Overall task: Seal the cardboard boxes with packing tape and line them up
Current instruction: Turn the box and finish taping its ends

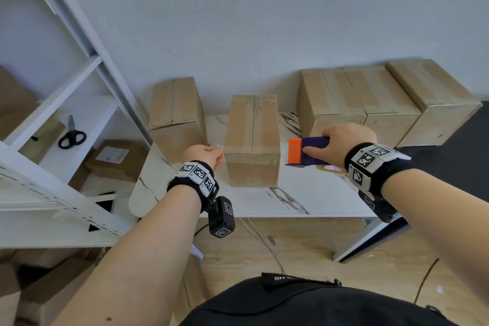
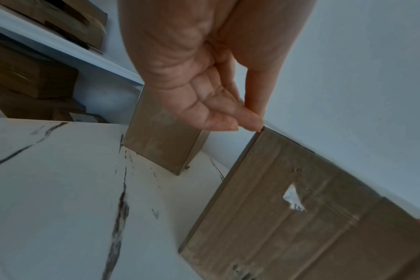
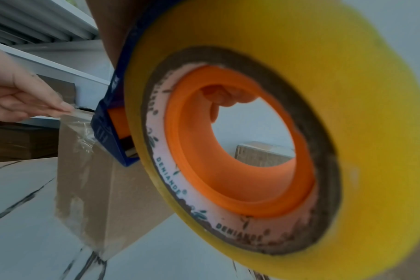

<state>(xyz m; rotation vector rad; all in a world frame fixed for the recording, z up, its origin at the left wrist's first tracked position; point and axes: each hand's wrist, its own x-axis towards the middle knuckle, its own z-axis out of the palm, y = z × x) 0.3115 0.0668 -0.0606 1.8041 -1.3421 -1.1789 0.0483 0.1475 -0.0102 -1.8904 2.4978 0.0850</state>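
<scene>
A closed cardboard box (image 1: 252, 140) stands in the middle of the white marbled table (image 1: 304, 201). My left hand (image 1: 217, 156) is at its near left top corner and pinches the free end of clear tape (image 3: 78, 121) between thumb and fingertips (image 2: 242, 121). The strip runs across the box's near top edge to the blue and orange tape dispenser (image 1: 307, 151), which my right hand (image 1: 341, 144) grips just right of the box. The dispenser's yellow tape roll (image 3: 348, 94) fills the right wrist view. Older tape shows on the box's (image 2: 300, 217) side.
Another box (image 1: 176, 114) stands at the back left of the table. Three boxes (image 1: 381, 103) sit side by side along the wall at the right. A white shelving unit (image 1: 66, 92) on the left holds scissors (image 1: 72, 135) and more cartons. A cable (image 1: 264, 241) lies on the wooden floor.
</scene>
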